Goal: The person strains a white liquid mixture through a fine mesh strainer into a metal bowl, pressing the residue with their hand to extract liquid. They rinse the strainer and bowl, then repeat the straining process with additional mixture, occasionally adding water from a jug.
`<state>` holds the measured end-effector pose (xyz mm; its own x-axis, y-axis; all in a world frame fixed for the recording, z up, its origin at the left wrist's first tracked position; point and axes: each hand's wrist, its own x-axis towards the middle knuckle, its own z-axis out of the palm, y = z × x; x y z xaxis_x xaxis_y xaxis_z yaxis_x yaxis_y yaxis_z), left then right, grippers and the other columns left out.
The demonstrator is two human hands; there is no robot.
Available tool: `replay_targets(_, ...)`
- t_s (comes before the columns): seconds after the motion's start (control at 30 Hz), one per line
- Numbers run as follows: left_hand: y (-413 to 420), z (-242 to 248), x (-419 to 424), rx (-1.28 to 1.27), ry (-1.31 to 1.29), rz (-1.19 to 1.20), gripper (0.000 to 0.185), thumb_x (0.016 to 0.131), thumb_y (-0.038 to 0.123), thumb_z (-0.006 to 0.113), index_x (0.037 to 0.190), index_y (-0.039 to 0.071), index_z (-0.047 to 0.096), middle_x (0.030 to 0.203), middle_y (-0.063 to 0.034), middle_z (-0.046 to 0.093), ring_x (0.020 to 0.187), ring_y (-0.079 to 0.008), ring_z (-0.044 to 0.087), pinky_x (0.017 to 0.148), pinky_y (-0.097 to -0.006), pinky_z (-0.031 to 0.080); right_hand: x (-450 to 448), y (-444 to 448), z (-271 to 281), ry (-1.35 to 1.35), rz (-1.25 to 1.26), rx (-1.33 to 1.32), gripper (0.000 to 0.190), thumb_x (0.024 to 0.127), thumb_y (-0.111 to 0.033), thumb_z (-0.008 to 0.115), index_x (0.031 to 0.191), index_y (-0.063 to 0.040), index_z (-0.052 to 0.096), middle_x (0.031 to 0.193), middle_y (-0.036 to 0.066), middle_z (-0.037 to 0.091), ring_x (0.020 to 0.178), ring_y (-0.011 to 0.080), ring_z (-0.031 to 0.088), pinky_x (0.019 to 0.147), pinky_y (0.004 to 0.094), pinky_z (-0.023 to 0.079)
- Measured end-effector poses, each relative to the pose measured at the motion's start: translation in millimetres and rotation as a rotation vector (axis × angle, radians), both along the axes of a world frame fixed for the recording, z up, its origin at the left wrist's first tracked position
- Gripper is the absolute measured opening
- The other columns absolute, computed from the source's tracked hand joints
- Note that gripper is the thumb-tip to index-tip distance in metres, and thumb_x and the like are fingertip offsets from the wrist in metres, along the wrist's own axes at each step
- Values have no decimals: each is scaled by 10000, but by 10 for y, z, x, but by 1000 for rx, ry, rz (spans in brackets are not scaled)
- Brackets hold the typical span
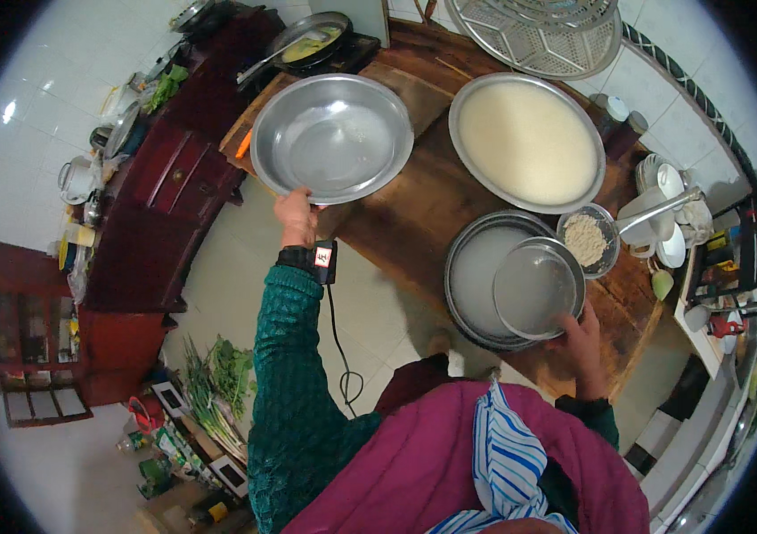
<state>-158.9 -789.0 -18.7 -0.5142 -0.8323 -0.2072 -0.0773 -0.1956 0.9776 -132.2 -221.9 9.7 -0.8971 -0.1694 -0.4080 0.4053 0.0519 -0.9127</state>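
Note:
My left hand (296, 217) grips the near rim of a wide stainless steel basin (342, 143), which shows only a wet sheen inside. That basin sits at the left end of a wooden table. My right hand (581, 340) holds the edge of a round metal-rimmed vessel (539, 287), a bowl or fine sieve; I cannot tell which. It overlaps the right side of a dark-rimmed pot (482, 267) with cloudy whitish liquid. Behind the pot stands a large metal basin of creamy pale liquid (529, 140). A small bowl of beige crumbly paste (585, 240) is beside the pot.
Perforated steamer trays (539, 40) lean at the back wall. A frying pan (305, 43) with food and a spatula sits at the back left. Jars (613, 113), a ladle (662, 210) and stacked dishes (649, 170) line the right. Scallions (208, 394) lie low on the left.

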Motion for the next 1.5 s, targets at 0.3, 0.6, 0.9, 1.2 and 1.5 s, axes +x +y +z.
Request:
replay_targets(0.3, 750, 981, 608, 11, 151, 78, 229, 756, -40, 587, 968, 15, 518, 837, -113, 584, 633, -244, 590, 478, -378, 478, -39, 77, -40, -8, 150, -80, 486, 858, -125, 568, 1317, -32, 439, 972, 132, 630, 563, 205, 644, 456, 316, 571)
replay_targets(0.6, 1727, 1110, 1046, 67, 341, -6, 233, 805, -83, 544, 1024, -10, 518, 864, -78, 578, 650, -196, 577, 443, -325, 404, 65, 172, 44, -7, 153, -89, 514, 870, -134, 563, 1347, -30, 402, 897, 132, 641, 550, 199, 645, 456, 307, 547)
replay_targets(0.9, 2498, 1049, 1110, 175, 513, -92, 283, 810, -94, 539, 1081, -9, 531, 899, -78, 598, 638, -194, 577, 422, -313, 408, 125, 235, -71, 15, 237, -32, 558, 879, -132, 573, 1383, -31, 353, 906, 159, 638, 545, 227, 653, 459, 328, 569)
replay_targets(1.2, 2995, 973, 1070, 87, 469, -49, 308, 801, -84, 549, 1095, 6, 545, 988, -87, 627, 704, -179, 613, 457, -311, 468, 135, 25, -55, -31, 195, -62, 630, 858, -123, 595, 1402, 11, 308, 962, 221, 622, 575, 286, 670, 489, 388, 594)
replay_targets(1.5, 3226, 836, 1077, 5, 513, -152, 294, 790, -102, 538, 1065, -4, 573, 985, -67, 638, 770, -161, 612, 592, -307, 511, 64, -74, -107, 33, 160, -75, 552, 815, -98, 577, 1319, 34, 393, 954, 228, 628, 567, 304, 669, 483, 387, 592)
